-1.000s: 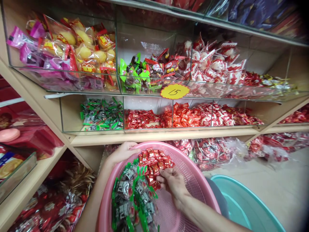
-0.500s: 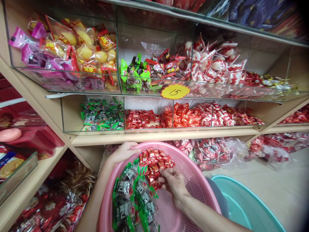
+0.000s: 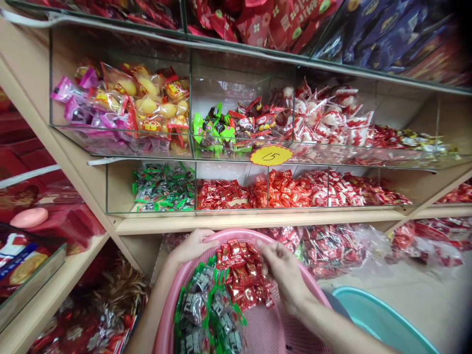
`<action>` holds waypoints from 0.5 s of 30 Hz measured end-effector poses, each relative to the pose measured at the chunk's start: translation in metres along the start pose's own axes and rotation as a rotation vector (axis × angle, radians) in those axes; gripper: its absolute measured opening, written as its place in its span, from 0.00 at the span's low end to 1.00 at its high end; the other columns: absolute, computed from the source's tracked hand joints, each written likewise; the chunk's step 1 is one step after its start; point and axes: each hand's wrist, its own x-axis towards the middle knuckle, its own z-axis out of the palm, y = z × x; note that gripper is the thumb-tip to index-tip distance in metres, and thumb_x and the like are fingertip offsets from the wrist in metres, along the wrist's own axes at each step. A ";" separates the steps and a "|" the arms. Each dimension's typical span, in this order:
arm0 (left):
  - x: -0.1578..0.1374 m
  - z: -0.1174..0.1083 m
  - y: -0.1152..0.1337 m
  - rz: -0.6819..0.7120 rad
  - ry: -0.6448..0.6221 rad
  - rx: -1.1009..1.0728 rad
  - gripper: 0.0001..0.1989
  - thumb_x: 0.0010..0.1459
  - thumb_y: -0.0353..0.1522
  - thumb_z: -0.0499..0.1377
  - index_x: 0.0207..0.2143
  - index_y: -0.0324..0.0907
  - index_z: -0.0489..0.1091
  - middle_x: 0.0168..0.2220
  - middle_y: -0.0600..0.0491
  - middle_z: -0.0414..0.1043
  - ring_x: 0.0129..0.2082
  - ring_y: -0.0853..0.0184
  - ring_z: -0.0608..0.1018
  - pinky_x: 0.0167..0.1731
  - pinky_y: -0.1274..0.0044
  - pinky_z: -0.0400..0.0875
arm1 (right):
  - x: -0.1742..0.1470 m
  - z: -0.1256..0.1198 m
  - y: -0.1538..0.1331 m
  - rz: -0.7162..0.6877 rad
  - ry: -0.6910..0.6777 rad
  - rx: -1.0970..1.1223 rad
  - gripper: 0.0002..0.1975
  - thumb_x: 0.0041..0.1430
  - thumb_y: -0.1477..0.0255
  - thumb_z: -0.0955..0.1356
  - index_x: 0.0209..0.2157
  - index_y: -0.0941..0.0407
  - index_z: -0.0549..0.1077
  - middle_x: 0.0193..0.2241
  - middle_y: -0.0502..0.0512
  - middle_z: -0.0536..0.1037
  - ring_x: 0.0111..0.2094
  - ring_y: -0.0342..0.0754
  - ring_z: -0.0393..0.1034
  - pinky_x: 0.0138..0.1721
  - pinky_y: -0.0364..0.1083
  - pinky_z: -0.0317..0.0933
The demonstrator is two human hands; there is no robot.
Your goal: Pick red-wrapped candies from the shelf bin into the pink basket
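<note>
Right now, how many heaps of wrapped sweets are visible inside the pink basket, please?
2: green-ended packets at the left of the pink basket, and small red packets toward its far side, beside the right hand. More may be hidden underneath.

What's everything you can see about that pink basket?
The pink basket looks round and plastic, with a smooth rim and walls full of tiny holes. It opens upward, below the wooden shelf edge; its near end is out of view. The left hand holds its rim. Red-wrapped candies and green packets lie inside.
</note>
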 end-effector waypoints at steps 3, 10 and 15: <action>0.001 0.000 -0.001 0.004 0.007 -0.020 0.16 0.50 0.38 0.56 0.35 0.33 0.72 0.32 0.50 0.72 0.30 0.67 0.70 0.30 0.80 0.63 | 0.046 0.014 -0.041 -0.339 -0.118 -0.175 0.13 0.49 0.61 0.66 0.24 0.57 0.63 0.15 0.45 0.66 0.14 0.37 0.57 0.16 0.37 0.52; -0.002 0.000 -0.002 -0.019 0.013 -0.025 0.17 0.50 0.38 0.56 0.34 0.32 0.72 0.29 0.51 0.71 0.27 0.69 0.69 0.26 0.81 0.61 | 0.156 0.055 -0.069 -0.367 -0.162 -0.857 0.03 0.42 0.73 0.69 0.22 0.58 0.71 0.20 0.52 0.74 0.28 0.45 0.69 0.29 0.40 0.59; -0.003 0.000 -0.005 -0.017 0.021 -0.053 0.15 0.50 0.37 0.56 0.34 0.31 0.71 0.30 0.50 0.71 0.28 0.69 0.69 0.28 0.80 0.61 | 0.186 0.071 -0.055 -0.243 -0.167 -0.885 0.08 0.35 0.71 0.72 0.16 0.59 0.70 0.18 0.55 0.74 0.28 0.50 0.70 0.30 0.43 0.61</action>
